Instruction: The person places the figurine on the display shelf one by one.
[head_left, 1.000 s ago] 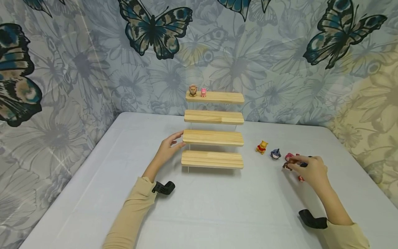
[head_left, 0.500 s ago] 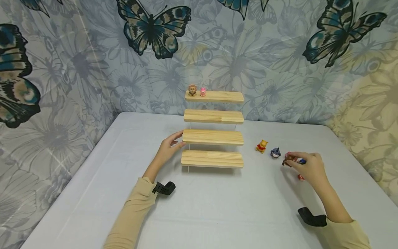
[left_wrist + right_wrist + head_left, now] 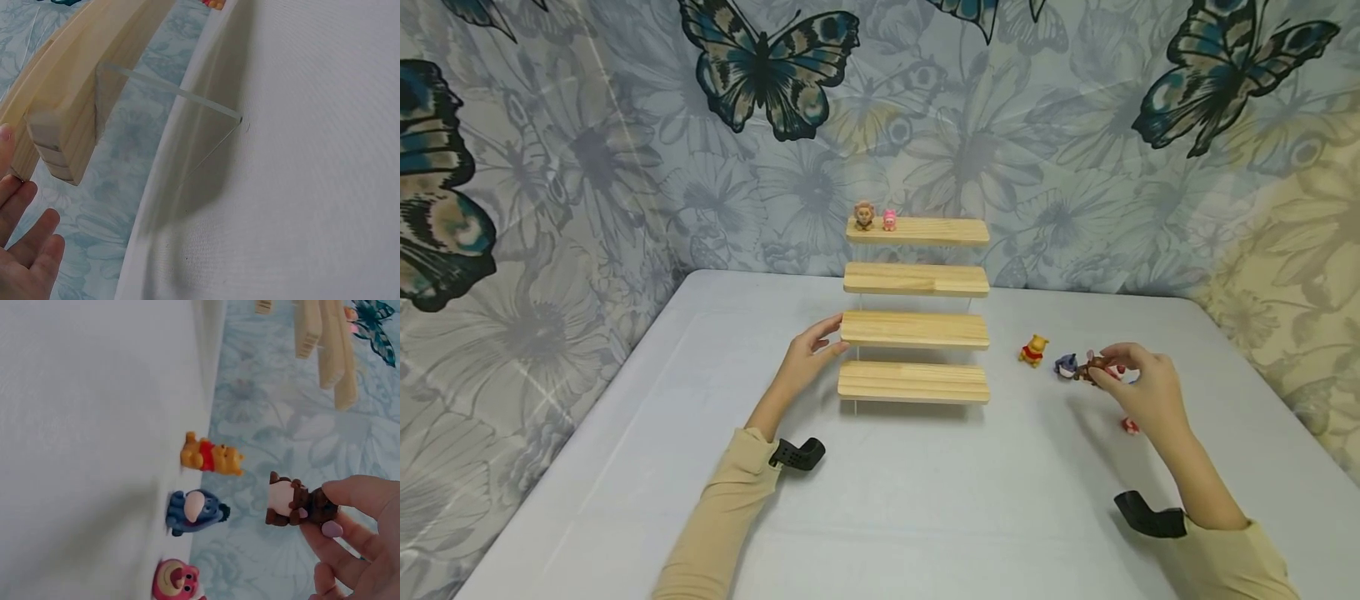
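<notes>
My right hand (image 3: 1152, 398) pinches a small brown toy figurine (image 3: 286, 499) by its head, above the table. It has a cream belly and pink ears. Below it in the right wrist view, a yellow bear figurine in a red shirt (image 3: 209, 455), a blue donkey figurine (image 3: 195, 511) and a pink bear figurine (image 3: 175, 580) stand in a row. My left hand (image 3: 805, 360) holds the left end of the third plank from the top of a tiered wooden display shelf (image 3: 917, 330), thumb at its front corner, fingers farther back.
A lion figurine (image 3: 864, 216) and a pink figurine (image 3: 890, 220) stand at the left of the top plank. A small red-and-white piece (image 3: 1130, 426) lies on the white-covered table (image 3: 917, 500) near my right wrist. Patterned fabric (image 3: 820, 192) hangs behind.
My right hand has lifted the brown figurine and brought it up and slightly left, close to the blue donkey in the head view. My left hand keeps its place at the shelf.
</notes>
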`<state>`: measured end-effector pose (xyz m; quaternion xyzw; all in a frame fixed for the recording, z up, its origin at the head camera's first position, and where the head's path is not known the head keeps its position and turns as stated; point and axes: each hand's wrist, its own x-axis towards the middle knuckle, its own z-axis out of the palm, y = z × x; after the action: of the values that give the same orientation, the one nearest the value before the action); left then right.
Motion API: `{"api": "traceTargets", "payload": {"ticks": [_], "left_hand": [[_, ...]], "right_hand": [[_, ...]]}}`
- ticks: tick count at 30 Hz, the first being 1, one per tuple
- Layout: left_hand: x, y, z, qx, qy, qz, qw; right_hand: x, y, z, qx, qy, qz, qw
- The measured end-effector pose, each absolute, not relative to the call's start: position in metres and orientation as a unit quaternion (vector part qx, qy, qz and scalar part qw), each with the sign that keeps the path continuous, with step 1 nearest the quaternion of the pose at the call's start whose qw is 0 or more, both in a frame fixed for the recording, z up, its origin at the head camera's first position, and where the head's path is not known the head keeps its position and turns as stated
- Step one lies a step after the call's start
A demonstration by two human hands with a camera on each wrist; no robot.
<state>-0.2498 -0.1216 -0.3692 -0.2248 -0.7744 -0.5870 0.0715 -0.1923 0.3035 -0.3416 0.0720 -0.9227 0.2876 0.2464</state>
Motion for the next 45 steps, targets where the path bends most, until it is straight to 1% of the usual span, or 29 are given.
{"api": "traceTargets", "payload": {"ticks": [12, 17, 24, 25, 29, 33, 35, 37, 40, 42, 45], "left_hand": [[-0.249, -0.122, -0.367, -0.227, -0.776, -0.584, 0.070], [-0.248, -0.122, -0.365, -0.223, -0.779, -0.581, 0.070], [-0.248, -0.124, -0.365, -0.226, -0.781, -0.579, 0.069], [-0.249, -0.124, -0.366, -0.227, -0.780, -0.579, 0.070], [-0.258, -0.126, -0.377, -0.227, -0.775, -0.585, 0.071], [-0.270, -0.128, -0.392, -0.226, -0.775, -0.586, 0.073], [-0.271, -0.128, -0.394, -0.222, -0.780, -0.581, 0.073], [-0.271, -0.128, -0.395, -0.221, -0.782, -0.578, 0.073], [-0.270, -0.129, -0.395, -0.218, -0.783, -0.578, 0.075], [-0.270, -0.129, -0.394, -0.219, -0.781, -0.580, 0.074], [-0.271, -0.129, -0.394, -0.222, -0.780, -0.581, 0.072]], "right_hand": [[-0.201, 0.291, -0.333, 0.080, -0.907, 0.301, 0.283], [-0.209, 0.287, -0.335, 0.063, -0.898, 0.332, 0.283], [-0.289, 0.366, -0.423, 0.060, -0.886, 0.332, 0.318], [-0.293, 0.368, -0.425, 0.060, -0.885, 0.334, 0.318], [-0.305, 0.365, -0.426, 0.076, -0.881, 0.337, 0.324], [-0.309, 0.350, -0.412, 0.095, -0.869, 0.356, 0.331], [-0.293, 0.327, -0.386, 0.118, -0.846, 0.420, 0.306], [-0.294, 0.319, -0.381, 0.123, -0.835, 0.440, 0.306], [-0.303, 0.317, -0.384, 0.139, -0.834, 0.432, 0.315], [-0.326, 0.331, -0.404, 0.132, -0.845, 0.387, 0.345], [-0.320, 0.320, -0.392, 0.138, -0.836, 0.418, 0.328]]}}
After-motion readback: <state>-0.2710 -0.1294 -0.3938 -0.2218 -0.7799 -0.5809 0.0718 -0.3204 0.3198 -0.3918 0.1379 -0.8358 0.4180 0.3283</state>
